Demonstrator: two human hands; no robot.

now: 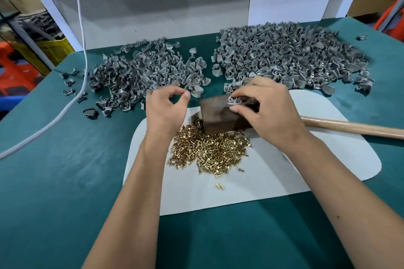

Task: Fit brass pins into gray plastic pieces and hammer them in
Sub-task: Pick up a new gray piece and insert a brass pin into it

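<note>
My right hand (266,111) pinches a gray plastic piece (233,100) on top of a dark brown metal block (218,118). To the left of the block my left hand (166,109) hovers with thumb and forefinger curled toward each other; whether a pin sits between them cannot be told. Below the block, a heap of brass pins (209,150) lies on a white mat (273,177). Two piles of gray plastic pieces lie behind: a left pile (142,74) and a larger right pile (290,52).
A wooden hammer handle (354,127) lies on the mat to the right, its head hidden behind my right hand. A white cable (80,35) hangs down at the left onto the green table (54,170). A white wall panel (153,6) stands behind the piles.
</note>
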